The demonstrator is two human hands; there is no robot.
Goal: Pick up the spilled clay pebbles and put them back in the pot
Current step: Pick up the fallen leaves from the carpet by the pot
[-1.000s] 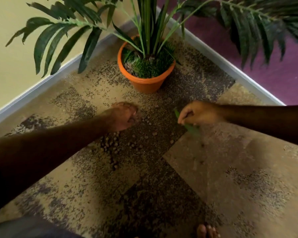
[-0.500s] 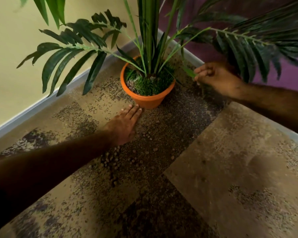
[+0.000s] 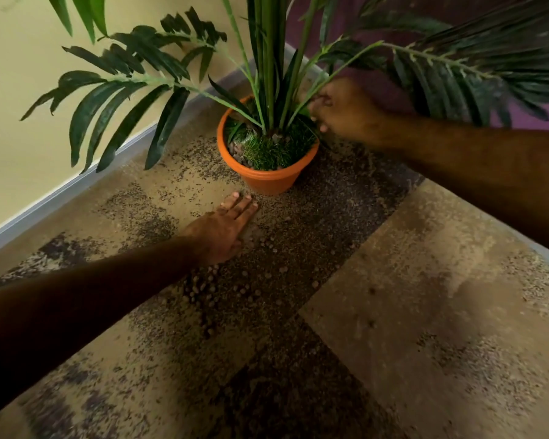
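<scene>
The orange pot (image 3: 267,180) holds a palm with grass tufts and some clay pebbles inside its left rim. Several spilled clay pebbles (image 3: 268,275) lie scattered on the dark carpet patch in front of the pot, with a denser cluster (image 3: 200,288) beside my left forearm. My left hand (image 3: 225,228) lies flat on the carpet, fingers straight, fingertips just short of the pot's base. My right hand (image 3: 343,110) hovers at the pot's right rim among the stems, fingers curled and pinched on a green leaf piece that is mostly hidden.
The pot stands in a corner between a cream wall (image 3: 29,128) on the left and a purple wall (image 3: 526,118) on the right. Long palm fronds (image 3: 124,90) spread over both sides and over my right arm. Patterned carpet (image 3: 425,296) stretches toward me.
My right hand rose from the carpet with a green leaf and moved to the pot's right rim. My left hand opened flat and slid toward the pot's base. The view moved closer.
</scene>
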